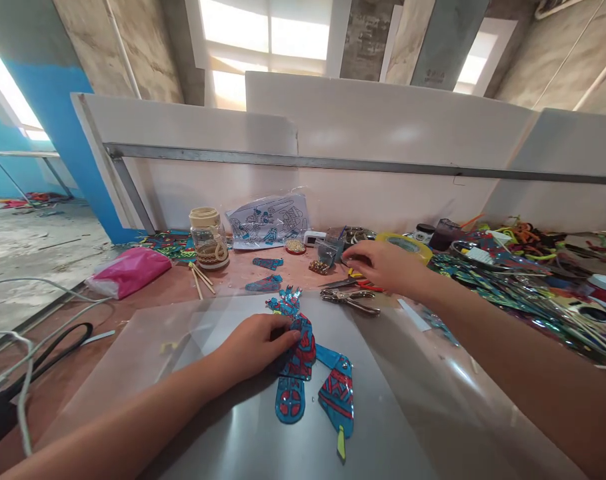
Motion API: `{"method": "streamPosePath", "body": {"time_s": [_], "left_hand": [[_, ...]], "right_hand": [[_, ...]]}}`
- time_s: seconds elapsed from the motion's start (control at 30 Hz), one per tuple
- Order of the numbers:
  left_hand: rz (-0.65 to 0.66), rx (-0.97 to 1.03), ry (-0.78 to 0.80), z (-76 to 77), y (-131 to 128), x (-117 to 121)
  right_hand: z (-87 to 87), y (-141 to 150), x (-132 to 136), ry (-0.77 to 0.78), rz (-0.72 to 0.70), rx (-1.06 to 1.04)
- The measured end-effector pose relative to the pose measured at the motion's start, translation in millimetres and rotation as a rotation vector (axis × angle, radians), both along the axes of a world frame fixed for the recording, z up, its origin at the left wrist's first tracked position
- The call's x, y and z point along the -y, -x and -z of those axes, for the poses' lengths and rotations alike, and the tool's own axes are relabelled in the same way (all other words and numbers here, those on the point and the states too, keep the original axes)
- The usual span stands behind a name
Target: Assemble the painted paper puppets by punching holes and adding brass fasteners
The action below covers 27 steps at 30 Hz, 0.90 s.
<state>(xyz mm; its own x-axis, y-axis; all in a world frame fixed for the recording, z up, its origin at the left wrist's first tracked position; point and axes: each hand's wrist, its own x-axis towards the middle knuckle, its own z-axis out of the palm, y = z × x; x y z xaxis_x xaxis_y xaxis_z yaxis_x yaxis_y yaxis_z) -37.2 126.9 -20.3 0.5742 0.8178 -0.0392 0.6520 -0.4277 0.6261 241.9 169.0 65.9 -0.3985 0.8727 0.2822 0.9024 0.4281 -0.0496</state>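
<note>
A blue and red jointed flat figure, like a shadow puppet, lies on a translucent sheet. My left hand has its thumb and fingers closed on the puppet's body. To the right hangs an arm-like piece with a yellow-green tip. My right hand reaches past the sheet, its fingers bent together beside a small clear cup. What those fingertips hold, if anything, is too small to make out. Just below it lie red-handled scissors and a metal hole punch.
Two loose blue puppet pieces lie beyond the sheet. Behind them are a glass jar, a line drawing, a dish of beads and yellow tape. A pink bag and cables are left; piled painted pieces are right.
</note>
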Motion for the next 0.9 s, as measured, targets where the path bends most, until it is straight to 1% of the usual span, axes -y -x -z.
{"method": "streamPosePath", "body": {"time_s": [0.1, 0.2, 0.27, 0.37, 0.5, 0.67, 0.8, 0.9], "left_hand": [[0.002, 0.02, 0.013, -1.9, -0.4, 1.2], [0.001, 0.021, 0.021, -2.7, -1.4, 1.7], [-0.004, 0.003, 0.007, -2.2, -1.9, 1.6], [0.0, -0.004, -0.003, -0.4, -1.9, 1.2], [0.011, 0.011, 0.007, 1.6, -1.5, 0.2], [0.009, 0.01, 0.018, 3.2, -1.7, -1.4], [-0.007, 0.049, 0.026, 5.2, -1.2, -1.8], [-0.061, 0.187, 0.108, 6.9, -0.2, -4.1]], "right_hand": [[-0.8, 12.5, -28.7, 0.022, 0.07, 0.032], [1.2, 24.4, -57.4, 0.024, 0.138, -0.003], [6.2, 29.7, -73.2, 0.017, 0.189, -0.033], [18.9, 32.8, -88.9, 0.006, 0.258, -0.063], [37.9, 30.6, -96.2, 0.005, 0.296, -0.088], [53.8, 26.0, -96.7, 0.043, 0.254, -0.137], [59.9, 24.8, -100.1, 0.096, 0.217, -0.207], [55.7, 27.3, -98.6, 0.167, 0.196, -0.283]]}}
